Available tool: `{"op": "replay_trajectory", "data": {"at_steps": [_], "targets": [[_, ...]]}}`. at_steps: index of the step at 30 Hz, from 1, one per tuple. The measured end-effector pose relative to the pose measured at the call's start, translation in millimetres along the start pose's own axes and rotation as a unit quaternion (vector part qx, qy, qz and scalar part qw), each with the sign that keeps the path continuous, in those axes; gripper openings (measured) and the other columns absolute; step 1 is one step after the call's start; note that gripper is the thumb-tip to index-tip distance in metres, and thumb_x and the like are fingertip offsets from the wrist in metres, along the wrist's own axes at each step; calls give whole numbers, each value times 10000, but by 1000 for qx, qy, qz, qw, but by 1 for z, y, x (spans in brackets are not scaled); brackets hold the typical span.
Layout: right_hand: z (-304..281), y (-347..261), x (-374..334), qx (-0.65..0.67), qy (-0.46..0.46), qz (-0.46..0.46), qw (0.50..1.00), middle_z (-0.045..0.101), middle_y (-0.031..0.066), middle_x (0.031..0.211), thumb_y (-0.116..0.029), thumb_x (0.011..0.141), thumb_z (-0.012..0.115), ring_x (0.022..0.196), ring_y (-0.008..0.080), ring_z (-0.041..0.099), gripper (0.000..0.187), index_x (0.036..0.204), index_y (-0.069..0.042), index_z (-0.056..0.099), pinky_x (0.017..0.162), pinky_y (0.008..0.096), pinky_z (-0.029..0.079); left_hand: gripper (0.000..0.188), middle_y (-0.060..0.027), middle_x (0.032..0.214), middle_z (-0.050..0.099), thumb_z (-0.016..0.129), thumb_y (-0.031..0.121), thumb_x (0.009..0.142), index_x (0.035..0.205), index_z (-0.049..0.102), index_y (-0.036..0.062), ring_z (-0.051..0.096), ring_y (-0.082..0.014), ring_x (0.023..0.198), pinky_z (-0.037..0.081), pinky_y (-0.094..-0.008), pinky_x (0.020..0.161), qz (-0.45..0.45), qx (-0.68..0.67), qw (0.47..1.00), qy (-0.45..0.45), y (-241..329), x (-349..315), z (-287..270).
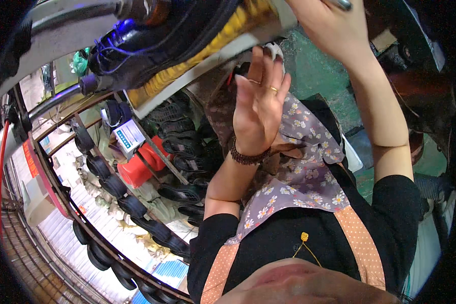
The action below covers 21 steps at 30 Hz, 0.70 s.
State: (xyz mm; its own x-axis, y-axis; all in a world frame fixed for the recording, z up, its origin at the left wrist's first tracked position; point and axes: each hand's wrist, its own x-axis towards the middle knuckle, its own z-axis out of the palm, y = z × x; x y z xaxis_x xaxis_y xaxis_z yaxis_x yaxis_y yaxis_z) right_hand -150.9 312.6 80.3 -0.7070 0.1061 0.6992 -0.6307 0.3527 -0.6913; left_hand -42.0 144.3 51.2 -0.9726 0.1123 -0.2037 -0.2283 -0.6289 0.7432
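My left hand (262, 109) is raised in front of the apron, its fingers stretched out and the palm showing, with nothing in it. Beyond its fingertips is a pale-edged panel with a ribbed yellow surface (159, 87). Against that panel, at the upper left, sits a black lace-up shoe (152, 48), its laces lit blue-violet. My right hand (334, 30) is at the top edge, closed, and its fingertips are cut off. The rounded end of a metal piece (343, 4) shows at it; the rest of that piece is out of view.
A metal machine arm (76, 11) runs along the upper left. To the left, a rack (53, 175) carries several black shoes or soles (111, 185). A red container (142, 162) and a blue-white box (130, 137) stand there. Green floor (314, 66) shows beyond my apron (309, 172).
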Motion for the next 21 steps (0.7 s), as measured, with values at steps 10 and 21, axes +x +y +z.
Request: {"op": "replay_trajectory", "data": {"at_steps": [10, 21], "targets": [[93, 2, -22, -41, 158, -71, 984, 596, 83, 618, -77, 816, 640, 643, 233, 576, 78, 742, -60, 659, 739, 373, 395, 1187, -273, 1496, 195, 777, 7, 717, 1473, -138, -26, 266, -332, 1372, 127, -454, 1156, 434, 610, 631, 206, 73, 4, -65], [109, -32, -44, 9, 91, -62, 994, 662, 66, 847, -278, 807, 718, 826, 245, 606, 225, 926, -93, 671, 795, 407, 429, 710, -148, 1298, 547, 785, 28, 736, 1348, 433, -38, 567, -195, 1104, 470, -341, 963, 319, 488, 795, 168, 61, 21, -82]]}}
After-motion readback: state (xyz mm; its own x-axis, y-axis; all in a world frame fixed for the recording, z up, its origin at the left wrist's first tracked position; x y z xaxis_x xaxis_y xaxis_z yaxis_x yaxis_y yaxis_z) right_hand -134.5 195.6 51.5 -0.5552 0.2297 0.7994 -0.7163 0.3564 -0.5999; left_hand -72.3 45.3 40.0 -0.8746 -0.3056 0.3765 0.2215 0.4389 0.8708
